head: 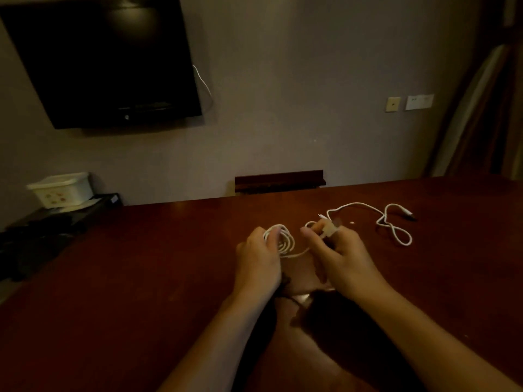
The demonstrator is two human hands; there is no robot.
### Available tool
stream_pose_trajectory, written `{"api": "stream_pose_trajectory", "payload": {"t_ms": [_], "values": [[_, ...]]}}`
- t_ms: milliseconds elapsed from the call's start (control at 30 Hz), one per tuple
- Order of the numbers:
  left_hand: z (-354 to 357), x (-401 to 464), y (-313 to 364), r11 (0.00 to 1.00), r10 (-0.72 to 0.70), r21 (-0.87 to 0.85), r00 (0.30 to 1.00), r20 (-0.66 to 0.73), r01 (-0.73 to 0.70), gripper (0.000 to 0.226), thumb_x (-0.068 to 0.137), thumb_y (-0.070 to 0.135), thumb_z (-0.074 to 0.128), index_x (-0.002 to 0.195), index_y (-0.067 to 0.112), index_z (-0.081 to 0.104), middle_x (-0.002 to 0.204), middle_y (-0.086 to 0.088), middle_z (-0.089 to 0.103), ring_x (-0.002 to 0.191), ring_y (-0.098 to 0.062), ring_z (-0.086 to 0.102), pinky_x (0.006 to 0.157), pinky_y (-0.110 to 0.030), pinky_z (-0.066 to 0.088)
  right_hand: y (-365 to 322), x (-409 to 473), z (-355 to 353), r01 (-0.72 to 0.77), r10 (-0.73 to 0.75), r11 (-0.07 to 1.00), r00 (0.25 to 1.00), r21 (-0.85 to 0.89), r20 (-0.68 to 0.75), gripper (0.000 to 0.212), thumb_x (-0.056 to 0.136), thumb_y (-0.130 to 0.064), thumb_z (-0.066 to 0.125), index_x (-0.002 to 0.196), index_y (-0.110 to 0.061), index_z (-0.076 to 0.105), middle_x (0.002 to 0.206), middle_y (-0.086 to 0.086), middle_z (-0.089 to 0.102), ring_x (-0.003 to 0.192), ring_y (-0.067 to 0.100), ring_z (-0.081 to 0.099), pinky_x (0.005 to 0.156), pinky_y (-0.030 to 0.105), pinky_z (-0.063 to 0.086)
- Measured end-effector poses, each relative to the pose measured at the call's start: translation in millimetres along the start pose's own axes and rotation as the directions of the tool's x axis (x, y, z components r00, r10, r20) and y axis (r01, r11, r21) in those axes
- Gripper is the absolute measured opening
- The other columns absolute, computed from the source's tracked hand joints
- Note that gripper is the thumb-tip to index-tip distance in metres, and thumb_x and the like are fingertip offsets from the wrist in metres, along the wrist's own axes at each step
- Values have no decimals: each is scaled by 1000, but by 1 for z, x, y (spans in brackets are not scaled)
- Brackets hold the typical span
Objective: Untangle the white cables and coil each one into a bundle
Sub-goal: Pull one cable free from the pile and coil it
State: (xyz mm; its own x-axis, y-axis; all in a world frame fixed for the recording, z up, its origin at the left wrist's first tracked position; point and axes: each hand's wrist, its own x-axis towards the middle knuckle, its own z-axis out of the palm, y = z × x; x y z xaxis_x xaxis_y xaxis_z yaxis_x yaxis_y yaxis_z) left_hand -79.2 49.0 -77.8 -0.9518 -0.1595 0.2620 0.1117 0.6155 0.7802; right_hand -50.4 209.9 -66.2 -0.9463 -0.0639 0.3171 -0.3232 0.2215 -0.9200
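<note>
- head view: both hands work near the middle of a wide table, far from its edges, with bare wood all round them.
- left hand curls round a coil of thin white cable, loops stacked round its fingers.
- right hand pinches a strand that runs from the coil to its fingertips; blur hides what else it holds.
- a second cable lies loose in slack curves on the wood just right of the hands, apart from the coil.
- the table is dark red, glossy, catching reflections of the arms.
- behind: a plain wall, a dark tv, a white box on a black stand.
</note>
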Motion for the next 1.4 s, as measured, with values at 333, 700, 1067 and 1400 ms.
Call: {"api": "stream_pose_trajectory", "payload": {"t_ms": [333,700,1067,1400], "values": [[-15,-8,10,969,245,-84,871,426,-231,43,111,46,45,89,16,68,83,4,70,75,-17,65,72,-49,53,-8,7,-19,-18,50,983,984,182,-173,13,95,-25,70,102,-14,72,87,5,77,77,15,75,66,24,59],[-17,-28,34,904,337,-387,860,383,-182,52,106,53,34,96,19,72,80,12,72,74,-3,66,63,-22,52,2,12,-11,-317,362,741,931,592,45,32,83,-27,78,106,-7,72,89,14,76,75,26,75,63,39,61],[4,-25,40,907,-128,-417,979,-158,52,39,112,47,31,101,27,63,91,7,69,80,-1,67,55,-12,46,-5,-7,13,-107,105,985,994,134,26,18,99,-7,64,104,-21,75,95,-6,77,86,18,77,67,31,65],[7,-16,21,986,28,-151,962,-271,-71,43,110,51,34,87,29,64,83,11,68,83,-8,64,63,-21,43,-2,-11,26,5,-6,1000,995,5,99,23,110,-28,47,115,-29,70,104,-5,74,96,16,71,88,50,58]]}}
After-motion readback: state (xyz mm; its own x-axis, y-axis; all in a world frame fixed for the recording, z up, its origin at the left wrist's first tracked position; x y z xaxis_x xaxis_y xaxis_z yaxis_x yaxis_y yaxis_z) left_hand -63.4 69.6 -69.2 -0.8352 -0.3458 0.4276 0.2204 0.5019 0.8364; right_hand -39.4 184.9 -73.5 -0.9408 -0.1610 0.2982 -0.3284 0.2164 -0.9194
